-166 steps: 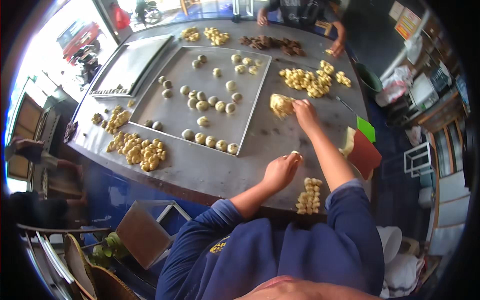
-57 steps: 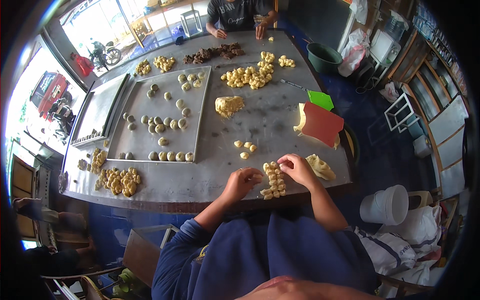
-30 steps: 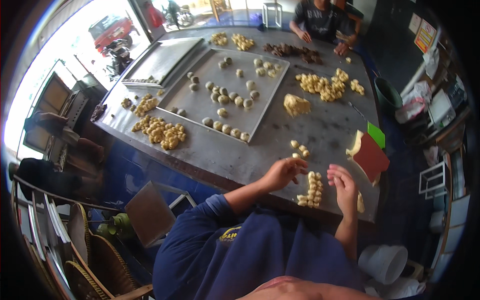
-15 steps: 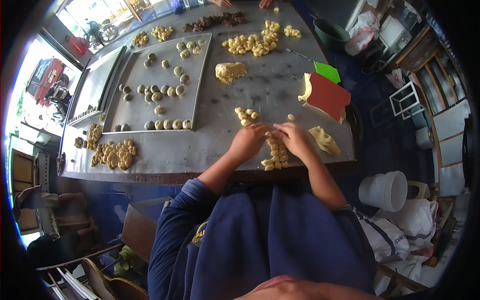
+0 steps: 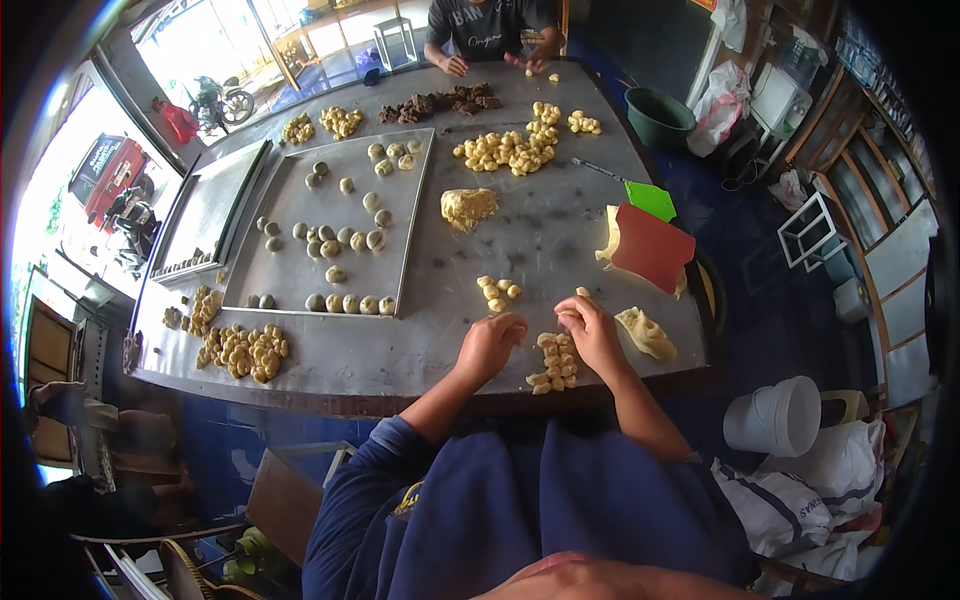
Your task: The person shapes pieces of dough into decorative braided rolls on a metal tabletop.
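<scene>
My left hand [image 5: 490, 346] is over the near part of the metal table, its fingers curled inward. A few small yellow dough balls [image 5: 497, 292] lie just beyond it. To its right is my right hand [image 5: 590, 328], with thumb and fingers bent together; whatever either hand holds is hidden. Between and below my hands lies a cluster of small dough pieces [image 5: 553, 362]. One single dough ball [image 5: 583, 292] sits just past my right fingers. A smooth lump of dough [image 5: 646, 333] rests right of that hand.
A metal tray [image 5: 402, 262] with greenish-brown balls is at left, beside piled dough pieces [image 5: 243, 350]. A dough block [image 5: 468, 208], red sheet [image 5: 652, 247], green scraper [image 5: 651, 200] and dark brown filling-like crumbles [image 5: 440, 103] lie farther off. A co-worker [image 5: 492, 32] works across the table.
My hands have separated, where before they met above the dough pieces. The view has tilted upward, so the table sits lower and more of the co-worker shows.
</scene>
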A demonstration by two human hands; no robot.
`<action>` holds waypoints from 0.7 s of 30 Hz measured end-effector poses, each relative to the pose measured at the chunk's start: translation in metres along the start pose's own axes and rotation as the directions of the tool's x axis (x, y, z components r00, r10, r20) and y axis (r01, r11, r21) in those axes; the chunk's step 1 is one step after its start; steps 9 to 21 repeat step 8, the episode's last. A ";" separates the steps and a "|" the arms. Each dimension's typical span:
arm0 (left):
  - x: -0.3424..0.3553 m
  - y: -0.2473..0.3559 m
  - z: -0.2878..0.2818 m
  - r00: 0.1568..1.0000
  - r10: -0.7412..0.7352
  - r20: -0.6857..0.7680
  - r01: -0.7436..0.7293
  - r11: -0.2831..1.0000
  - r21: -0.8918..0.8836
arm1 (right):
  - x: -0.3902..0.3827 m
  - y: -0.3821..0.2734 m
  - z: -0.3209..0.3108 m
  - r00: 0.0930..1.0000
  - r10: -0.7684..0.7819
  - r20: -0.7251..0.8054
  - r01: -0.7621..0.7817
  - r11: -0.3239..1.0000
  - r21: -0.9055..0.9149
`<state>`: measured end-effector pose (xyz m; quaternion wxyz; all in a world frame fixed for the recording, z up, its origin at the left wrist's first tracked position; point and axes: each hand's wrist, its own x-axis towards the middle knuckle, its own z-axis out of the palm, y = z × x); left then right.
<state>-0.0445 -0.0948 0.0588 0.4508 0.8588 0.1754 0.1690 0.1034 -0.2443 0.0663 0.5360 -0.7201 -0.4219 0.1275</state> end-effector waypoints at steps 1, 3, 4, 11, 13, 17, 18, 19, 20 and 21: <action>-0.001 0.006 -0.004 0.977 -0.203 0.069 0.212 0.966 -0.145 | 0.000 -0.002 -0.002 1.000 -0.004 -0.002 0.004 1.000 0.001; -0.002 0.015 -0.012 0.965 -0.248 0.082 0.260 0.944 -0.205 | -0.002 -0.006 -0.007 0.983 0.145 0.110 -0.150 0.988 0.030; -0.002 0.017 -0.014 0.951 -0.293 0.101 0.309 0.913 -0.265 | -0.003 -0.006 -0.006 0.984 0.143 0.108 -0.147 0.989 0.031; -0.003 0.002 -0.013 0.999 -0.050 0.011 0.051 0.992 -0.112 | -0.005 -0.011 -0.003 0.999 -0.021 0.029 0.020 0.999 0.033; -0.003 0.002 -0.013 0.999 -0.050 0.011 0.051 0.992 -0.112 | -0.005 -0.011 -0.003 0.999 -0.021 0.029 0.020 0.999 0.033; -0.003 0.002 -0.013 0.999 -0.050 0.011 0.051 0.992 -0.112 | -0.005 -0.011 -0.003 0.999 -0.021 0.029 0.020 0.999 0.033; -0.003 0.002 -0.013 0.999 -0.050 0.011 0.051 0.992 -0.112 | -0.005 -0.011 -0.003 0.999 -0.021 0.029 0.020 0.999 0.033; -0.003 0.002 -0.013 0.999 -0.050 0.011 0.051 0.992 -0.112 | -0.005 -0.011 -0.003 0.999 -0.021 0.029 0.020 0.999 0.033; -0.003 0.002 -0.013 0.999 -0.050 0.011 0.051 0.992 -0.112 | -0.005 -0.011 -0.003 0.999 -0.021 0.029 0.020 0.999 0.033; -0.003 0.002 -0.013 0.999 -0.050 0.011 0.051 0.992 -0.112 | -0.005 -0.011 -0.003 0.999 -0.021 0.029 0.020 0.999 0.033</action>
